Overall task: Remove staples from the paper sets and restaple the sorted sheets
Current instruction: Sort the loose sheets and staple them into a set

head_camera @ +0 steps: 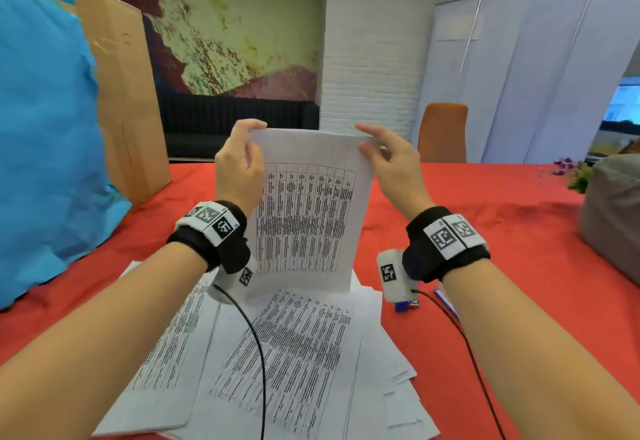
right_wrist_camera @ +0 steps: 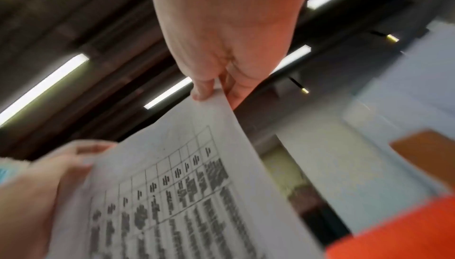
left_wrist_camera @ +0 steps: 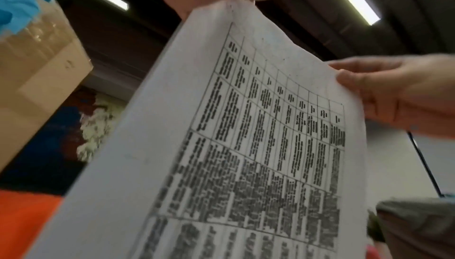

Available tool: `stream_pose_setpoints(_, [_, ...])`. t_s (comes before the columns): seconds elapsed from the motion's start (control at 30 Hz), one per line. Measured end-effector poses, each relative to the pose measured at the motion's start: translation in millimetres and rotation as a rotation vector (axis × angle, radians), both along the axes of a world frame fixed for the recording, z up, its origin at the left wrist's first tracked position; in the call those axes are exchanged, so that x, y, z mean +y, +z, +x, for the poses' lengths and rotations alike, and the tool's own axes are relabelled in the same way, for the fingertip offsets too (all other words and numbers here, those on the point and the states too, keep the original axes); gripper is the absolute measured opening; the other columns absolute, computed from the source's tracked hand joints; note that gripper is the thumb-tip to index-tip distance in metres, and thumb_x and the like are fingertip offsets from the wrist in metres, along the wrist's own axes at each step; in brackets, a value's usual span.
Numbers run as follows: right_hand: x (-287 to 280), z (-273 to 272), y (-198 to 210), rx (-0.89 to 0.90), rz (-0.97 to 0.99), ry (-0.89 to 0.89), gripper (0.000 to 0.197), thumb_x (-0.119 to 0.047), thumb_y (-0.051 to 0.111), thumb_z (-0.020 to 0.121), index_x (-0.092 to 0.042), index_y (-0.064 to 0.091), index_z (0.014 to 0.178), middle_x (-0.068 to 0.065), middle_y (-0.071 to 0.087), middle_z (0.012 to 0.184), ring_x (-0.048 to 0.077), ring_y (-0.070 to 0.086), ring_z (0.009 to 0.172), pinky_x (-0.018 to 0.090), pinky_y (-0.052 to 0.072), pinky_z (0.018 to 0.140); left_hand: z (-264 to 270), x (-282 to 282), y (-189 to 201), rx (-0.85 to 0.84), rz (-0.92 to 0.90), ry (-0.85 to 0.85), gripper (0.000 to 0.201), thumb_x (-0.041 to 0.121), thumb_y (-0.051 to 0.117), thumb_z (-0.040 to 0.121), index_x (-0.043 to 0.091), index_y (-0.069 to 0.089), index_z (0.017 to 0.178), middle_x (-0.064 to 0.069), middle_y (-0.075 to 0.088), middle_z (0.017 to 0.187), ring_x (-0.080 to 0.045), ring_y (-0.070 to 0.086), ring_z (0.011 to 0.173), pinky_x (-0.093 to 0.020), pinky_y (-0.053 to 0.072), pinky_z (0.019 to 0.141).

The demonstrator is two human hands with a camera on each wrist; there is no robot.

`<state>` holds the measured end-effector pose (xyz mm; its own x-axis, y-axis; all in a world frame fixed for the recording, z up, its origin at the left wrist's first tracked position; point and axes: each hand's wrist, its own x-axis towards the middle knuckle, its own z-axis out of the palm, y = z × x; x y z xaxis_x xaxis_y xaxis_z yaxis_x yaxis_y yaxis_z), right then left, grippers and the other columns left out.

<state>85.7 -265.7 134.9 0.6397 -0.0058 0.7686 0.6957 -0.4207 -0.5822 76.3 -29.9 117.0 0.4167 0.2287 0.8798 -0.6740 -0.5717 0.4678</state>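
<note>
Hands (head_camera: 239, 159) (head_camera: 389, 159) pinching sheet (head_camera: 308, 211) (upright), top corners

No legible text anywhere. Held sheet (head_camera: 304, 211) carries printed table, rows and columns of dark type, too blurred to read in head view or either wrist view. Loose sheets (head_camera: 294, 363) on red tabletop (head_camera: 502, 266) show same kind of dense print, equally unreadable. Wristbands (head_camera: 450, 235) bear black-and-white square marker codes, patterns only, no letters or numbers made out. Small white tag (head_camera: 388, 271) under right wrist shows another such code. Cardboard box (head_camera: 128, 93) at left shows no readable label.
</note>
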Motion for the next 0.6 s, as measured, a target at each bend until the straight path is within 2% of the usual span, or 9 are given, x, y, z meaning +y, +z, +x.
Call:
stream_pose_setpoints(0.1, [0, 0, -31, 0.411, 0.392, 0.334, 0.070, -0.049, 0.069, 0.078, -0.019, 0.046, 0.137, 0.005, 0.070, 0.104, 0.016, 0.067, 0.094, 0.031, 0.056, 0.078, 0, 2, -6, 0.069, -0.151, -0.055, 0.032, 0.018, 0.036, 0.101, 0.014, 0.043, 0.132, 0.003, 0.056, 0.116, 0.008, 0.057, 0.079, -0.008, 0.042, 0.072])
stream_pose_setpoints(0.17, [5, -1, -50, 0.557, 0.222, 0.364, 0.071, -0.057, 0.068, 0.074, -0.016, 0.054, 0.131, 0.005, 0.069, 0.115, 0.019, 0.067, 0.104, 0.037, 0.056, 0.086, 8, 1, -16, 0.193, -0.202, -0.089, 0.030, 0.028, 0.036, 0.102, 0.009, 0.053, 0.117, -0.004, 0.062, 0.107, -0.018, 0.063, 0.096, -0.025, 0.048, 0.083])
stream_pose_setpoints(0.2, [10, 0, -56, 0.560, 0.168, 0.346, 0.059, -0.051, 0.066, 0.080, -0.017, 0.058, 0.128, 0.003, 0.068, 0.118, 0.019, 0.066, 0.107, 0.041, 0.053, 0.094, 10, -1, -19, 0.223, -0.189, -0.078, 0.031, 0.031, 0.036, 0.102, 0.008, 0.056, 0.105, -0.007, 0.063, 0.093, -0.023, 0.063, 0.088, -0.035, 0.051, 0.078])
stream_pose_setpoints(0.23, [15, -1, -56, 0.546, 0.180, 0.327, 0.049, -0.043, 0.064, 0.086, -0.017, 0.060, 0.127, 0.002, 0.068, 0.119, 0.018, 0.064, 0.110, 0.044, 0.049, 0.099, 11, -3, -19, 0.224, -0.185, -0.064, 0.031, 0.032, 0.036, 0.102, 0.009, 0.055, 0.096, -0.006, 0.061, 0.081, -0.017, 0.061, 0.075, -0.037, 0.050, 0.070])
stream_pose_setpoints(0.27, [19, 0, -52, 0.515, 0.221, 0.315, 0.042, -0.037, 0.061, 0.090, -0.016, 0.060, 0.127, 0.001, 0.067, 0.120, 0.017, 0.063, 0.112, 0.045, 0.047, 0.102, 9, -7, -16, 0.196, -0.203, -0.056, 0.027, 0.030, 0.035, 0.102, 0.010, 0.051, 0.092, -0.001, 0.055, 0.072, -0.003, 0.054, 0.064, -0.034, 0.045, 0.063])
stream_pose_setpoints(0.33, [25, -1, -39, 0.429, 0.306, 0.326, 0.034, -0.030, 0.059, 0.093, -0.015, 0.061, 0.124, 0.001, 0.068, 0.119, 0.015, 0.063, 0.111, 0.039, 0.047, 0.101, 5, -13, -2, 0.070, -0.260, -0.027, 0.016, 0.021, 0.034, 0.103, 0.012, 0.042, 0.093, 0.008, 0.041, 0.064, 0.004, 0.042, 0.051, -0.029, 0.032, 0.054])
stream_pose_setpoints(0.43, [25, -8, -25, 0.397, 0.350, 0.359, 0.027, -0.028, 0.062, 0.091, -0.018, 0.064, 0.116, 0.000, 0.070, 0.114, 0.014, 0.065, 0.107, 0.032, 0.050, 0.095, 2, -14, 12, -0.019, -0.336, 0.021, 0.006, 0.012, 0.030, 0.099, 0.013, 0.036, 0.097, 0.009, 0.038, 0.065, 0.000, 0.040, 0.050, -0.022, 0.028, 0.051])
stream_pose_setpoints(0.53, [22, -10, -46, 0.546, 0.265, 0.341, 0.040, -0.032, 0.070, 0.084, -0.020, 0.061, 0.122, -0.006, 0.067, 0.117, 0.003, 0.061, 0.106, 0.029, 0.045, 0.098, 6, -12, -18, 0.261, -0.346, 0.018, 0.016, 0.012, 0.028, 0.096, 0.009, 0.043, 0.099, -0.004, 0.047, 0.071, -0.021, 0.046, 0.063, -0.036, 0.035, 0.063])
stream_pose_setpoints(0.6, [26, -11, -62, 0.599, 0.298, 0.341, 0.046, -0.024, 0.074, 0.082, -0.013, 0.061, 0.124, -0.001, 0.068, 0.118, 0.008, 0.063, 0.106, 0.036, 0.045, 0.103, 5, -15, -37, 0.369, -0.263, 0.041, 0.027, 0.014, 0.027, 0.097, 0.002, 0.050, 0.104, -0.007, 0.051, 0.073, -0.030, 0.049, 0.069, -0.041, 0.039, 0.068])
